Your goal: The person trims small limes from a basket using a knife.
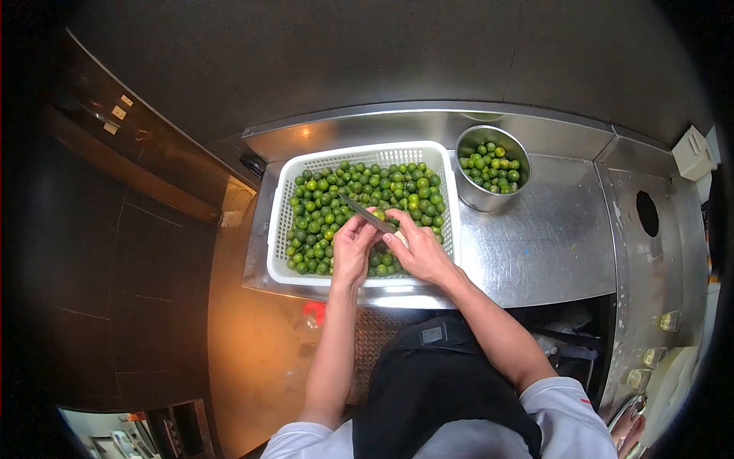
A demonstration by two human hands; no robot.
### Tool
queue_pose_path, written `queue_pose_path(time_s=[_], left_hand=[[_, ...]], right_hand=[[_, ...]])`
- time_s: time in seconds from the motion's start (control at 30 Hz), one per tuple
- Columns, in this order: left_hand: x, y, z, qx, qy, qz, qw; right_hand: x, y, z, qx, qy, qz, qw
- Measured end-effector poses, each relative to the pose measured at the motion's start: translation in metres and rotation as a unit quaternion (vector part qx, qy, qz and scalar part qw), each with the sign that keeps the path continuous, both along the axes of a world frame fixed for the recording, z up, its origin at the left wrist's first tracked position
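Note:
A large white plastic basket (274, 229) full of small green limes (313, 205) stands in front of me on a steel counter. Over its near half, my right hand (419, 251) is closed around the pale handle of a knife (365, 212). The blade points up and to the left, passing across the fingertips of my left hand (355, 246). My left hand is closed, with a yellowish-green lime (378, 215) at its fingertips beside the blade; the fingers partly hide it.
Right of the basket, a round steel pot (480, 200) holds more limes. The steel counter (543, 245) has a raised back edge (428, 122) against a dark wall. Farther right, another steel surface (638, 268) has a dark round hole and several small clear containers.

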State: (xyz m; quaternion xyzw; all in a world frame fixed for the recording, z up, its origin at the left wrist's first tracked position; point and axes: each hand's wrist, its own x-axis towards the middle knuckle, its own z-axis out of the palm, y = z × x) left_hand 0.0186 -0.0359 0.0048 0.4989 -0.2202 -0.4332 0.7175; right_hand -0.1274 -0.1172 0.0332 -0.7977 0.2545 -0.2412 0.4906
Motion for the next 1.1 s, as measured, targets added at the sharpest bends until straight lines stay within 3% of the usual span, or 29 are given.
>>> queue_pose_path(time_s=[0.47,0.57,0.8,0.9,1.03,1.1], left_hand=[[0.000,0.002,0.003,-0.039,-0.066,0.051,0.996],[-0.005,0.003,0.007,0.038,-0.110,0.033,0.993],[-0.003,0.001,0.006,-0.003,-0.098,0.054,0.994],[-0.009,0.002,0.005,0.064,-0.176,0.051,0.981],[0.001,0.001,-0.005,0.016,-0.084,0.040,0.996],[-0.004,0.004,-0.001,0.042,-0.141,0.030,0.989]], right_hand=[[0.000,0.002,0.002,-0.007,0.009,0.006,1.000],[0.001,0.001,0.000,0.004,0.005,-0.002,1.000],[0.000,0.000,0.007,0.042,0.010,-0.003,0.999],[0.001,-0.003,-0.002,0.054,0.009,-0.018,0.998],[-0.001,-0.002,0.005,0.084,0.008,-0.004,0.996],[-0.001,-0.003,0.005,0.106,0.000,-0.008,0.994]])
